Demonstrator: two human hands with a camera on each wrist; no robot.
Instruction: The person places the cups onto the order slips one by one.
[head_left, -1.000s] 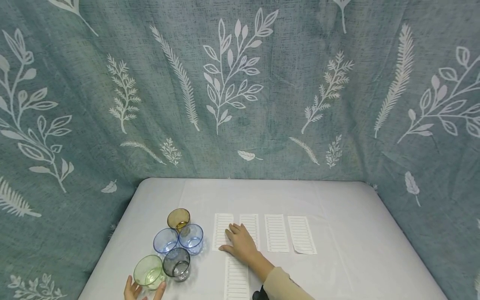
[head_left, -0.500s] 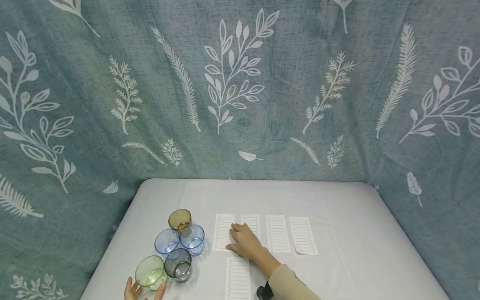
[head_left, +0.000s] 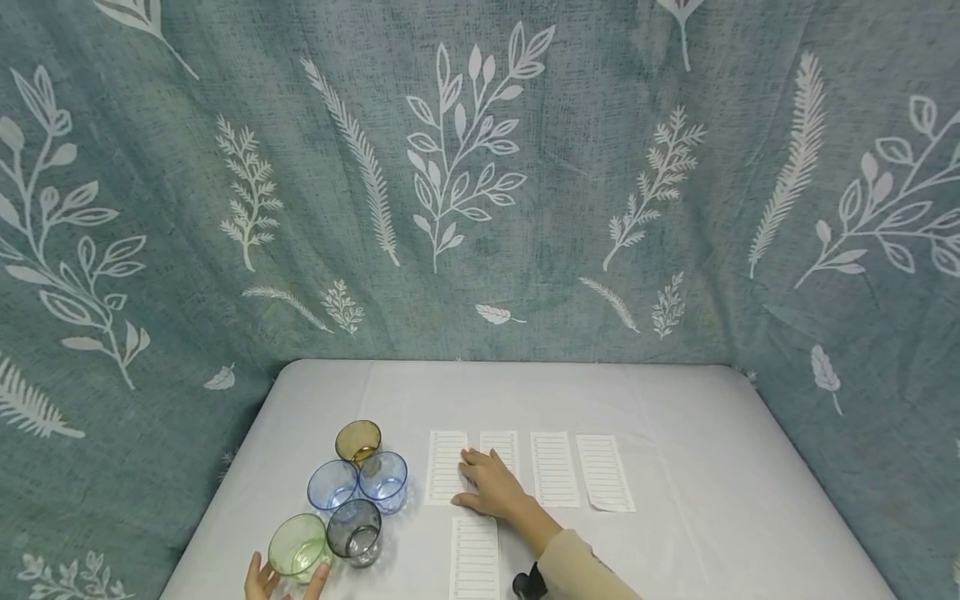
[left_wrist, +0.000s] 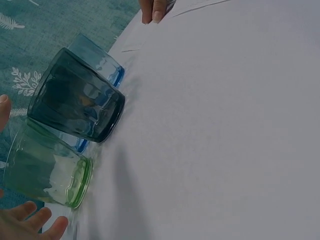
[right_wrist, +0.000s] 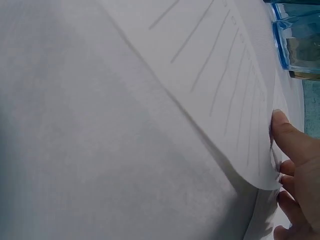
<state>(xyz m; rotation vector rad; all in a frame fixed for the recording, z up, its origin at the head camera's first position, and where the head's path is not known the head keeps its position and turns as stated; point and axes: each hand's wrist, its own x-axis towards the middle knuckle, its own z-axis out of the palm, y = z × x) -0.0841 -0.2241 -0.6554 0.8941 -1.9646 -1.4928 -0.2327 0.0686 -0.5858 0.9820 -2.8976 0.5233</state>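
Observation:
At the table's front left, my left hand (head_left: 258,585) spreads its fingers and thumb on either side of a green glass tumbler (head_left: 296,546). In the left wrist view the fingers (left_wrist: 37,218) look loosely extended beside the tumbler; whether they touch it I cannot tell. My right hand (head_left: 491,487) lies over the lined paper slips, its fingers spread, between the leftmost slip (head_left: 445,467) and the second slip (head_left: 501,443), which it partly covers. Below it lies another lined slip (head_left: 475,554). The right wrist view shows the thumb (right_wrist: 287,132) and fingertips against paper.
Beyond the green tumbler stand a grey tumbler (head_left: 354,529), two blue tumblers (head_left: 332,485) and an amber one (head_left: 358,437), close together. Two more lined slips, one in the middle (head_left: 553,468) and one at right (head_left: 606,472), lie on the white table (head_left: 712,500). A patterned curtain (head_left: 570,208) encloses it.
My right hand has shifted slightly right over the slips, then stayed there. The left hand remains by the green tumbler, and the tumblers and slips keep their places.

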